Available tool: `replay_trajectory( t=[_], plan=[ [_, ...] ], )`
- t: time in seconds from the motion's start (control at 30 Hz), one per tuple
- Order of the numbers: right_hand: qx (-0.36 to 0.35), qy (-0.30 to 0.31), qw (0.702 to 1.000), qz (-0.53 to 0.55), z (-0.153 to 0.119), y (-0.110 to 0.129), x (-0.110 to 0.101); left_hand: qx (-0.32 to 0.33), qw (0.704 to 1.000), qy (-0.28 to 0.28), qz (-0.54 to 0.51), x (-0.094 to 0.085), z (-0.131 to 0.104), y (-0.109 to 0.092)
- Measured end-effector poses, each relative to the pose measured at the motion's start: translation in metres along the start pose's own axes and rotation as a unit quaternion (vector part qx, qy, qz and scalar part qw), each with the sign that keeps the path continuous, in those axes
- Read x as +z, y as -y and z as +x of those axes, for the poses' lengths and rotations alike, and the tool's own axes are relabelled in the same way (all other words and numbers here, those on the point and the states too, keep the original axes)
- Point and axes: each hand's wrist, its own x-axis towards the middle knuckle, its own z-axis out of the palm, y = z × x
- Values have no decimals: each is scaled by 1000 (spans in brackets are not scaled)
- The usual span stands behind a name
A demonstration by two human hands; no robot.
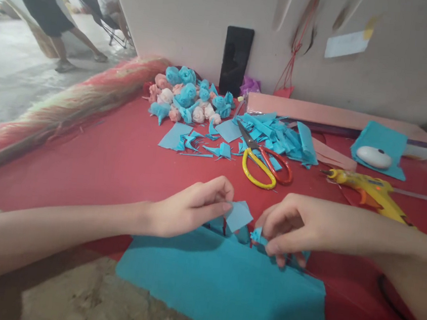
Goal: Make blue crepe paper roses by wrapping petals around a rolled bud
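Observation:
Between thumb and fingers, my left hand (209, 200) pinches a small pale-blue square of paper (240, 217). My right hand (290, 226) is closed on a small twisted blue paper piece (259, 236), its frilled end pointing toward the square; the rest of it is hidden by my fingers. Both hands hover above the far edge of a large blue sheet (224, 278) that hangs over the front of the red table. A pair of scissors (263, 160) with one yellow and one red handle lies beyond my hands, its blades resting on cut blue strips (277, 133).
Blue, pink and white paper roses (187, 96) are heaped at the back. A dark phone (236, 60) leans on the wall. To the right lie a yellow glue gun (380, 190) and a white oval device (374, 157). Two people are at far left.

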Motion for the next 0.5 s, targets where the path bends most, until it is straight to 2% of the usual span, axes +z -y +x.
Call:
replay_trajectory(
  t=[0.2, 0.3, 0.5],
  plan=[
    [13, 0, 1000, 9, 4, -2, 9, -6, 999, 28, 35, 0, 2, -2],
    [8, -1, 1000, 0, 6, 0, 10, -6, 999, 19, 38, 1, 2, -1],
    [-31, -25, 993, -108, 4, 2, 11, 4, 999, -14, 31, 6, -1, 3]
  ],
)
